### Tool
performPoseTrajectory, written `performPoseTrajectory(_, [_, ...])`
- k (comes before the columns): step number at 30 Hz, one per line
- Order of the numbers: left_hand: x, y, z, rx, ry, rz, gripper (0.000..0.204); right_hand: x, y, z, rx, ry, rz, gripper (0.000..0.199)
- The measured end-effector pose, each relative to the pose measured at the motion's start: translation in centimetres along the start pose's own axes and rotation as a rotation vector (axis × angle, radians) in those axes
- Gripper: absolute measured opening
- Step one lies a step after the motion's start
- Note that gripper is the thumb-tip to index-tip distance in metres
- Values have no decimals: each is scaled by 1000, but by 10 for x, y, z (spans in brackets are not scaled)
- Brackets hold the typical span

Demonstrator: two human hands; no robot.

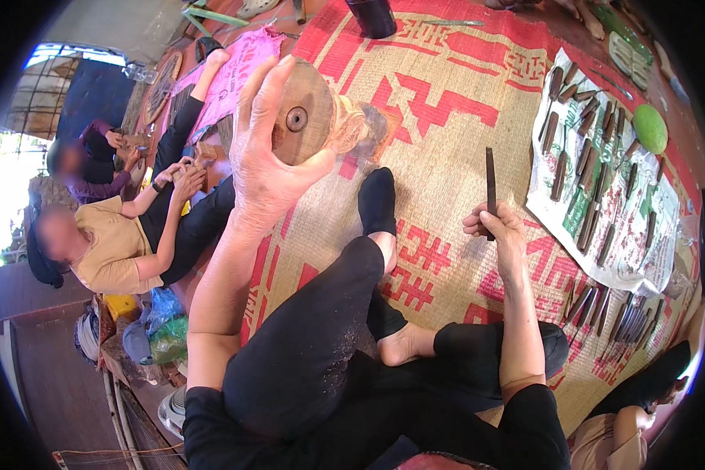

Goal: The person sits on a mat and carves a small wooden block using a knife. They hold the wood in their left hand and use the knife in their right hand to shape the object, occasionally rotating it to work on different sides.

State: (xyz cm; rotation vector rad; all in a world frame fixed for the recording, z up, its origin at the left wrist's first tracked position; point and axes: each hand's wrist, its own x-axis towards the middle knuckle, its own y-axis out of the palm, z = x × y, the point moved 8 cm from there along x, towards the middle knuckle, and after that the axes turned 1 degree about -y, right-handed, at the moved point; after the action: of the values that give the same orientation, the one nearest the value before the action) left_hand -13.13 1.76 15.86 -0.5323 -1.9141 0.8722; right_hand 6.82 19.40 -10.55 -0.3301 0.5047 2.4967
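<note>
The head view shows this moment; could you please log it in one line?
left hand: grips wooden carving; right hand: holds thin dark tool; carving: round base toward camera; nearby: tools on white sheet

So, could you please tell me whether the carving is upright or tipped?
Tipped: the carving has its round base toward the camera.

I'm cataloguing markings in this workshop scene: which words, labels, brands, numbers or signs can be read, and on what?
I won't copy out wording, only say where it shows.
Pink sheet: darker lettering, small and distorted.
White sheet: green print, partly hidden by dark sticks.
Mat: blocky red shapes; I cannot tell if they are letters.
Carving and thin tool: no writing visible.
</note>
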Motion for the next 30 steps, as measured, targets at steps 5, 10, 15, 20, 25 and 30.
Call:
performPoseTrajectory(5, [-1,-4,-5,69,21,2,86,1,2,0,-15,0,14,15])
performPoseTrajectory(10, [1,-4,-3,7,5,7,84,1,2,-2,-7,9,14,15])
performPoseTrajectory(15, [-21,36,53,-938,-646,107,64,5,-4,-8,148,58,-3,14])
performPoseTrajectory(20, [-90,121,63,-1786,-1274,272,51,8,-4,-6,303,36,4,11])
performPoseTrajectory(25, [-131,185,21,-2263,-1653,286,49,3,2,9,591,-109,160,20])
performPoseTrajectory(30, [-168,223,5,-2250,-1750,595,51,-13,12,21,619,-95,261,55])
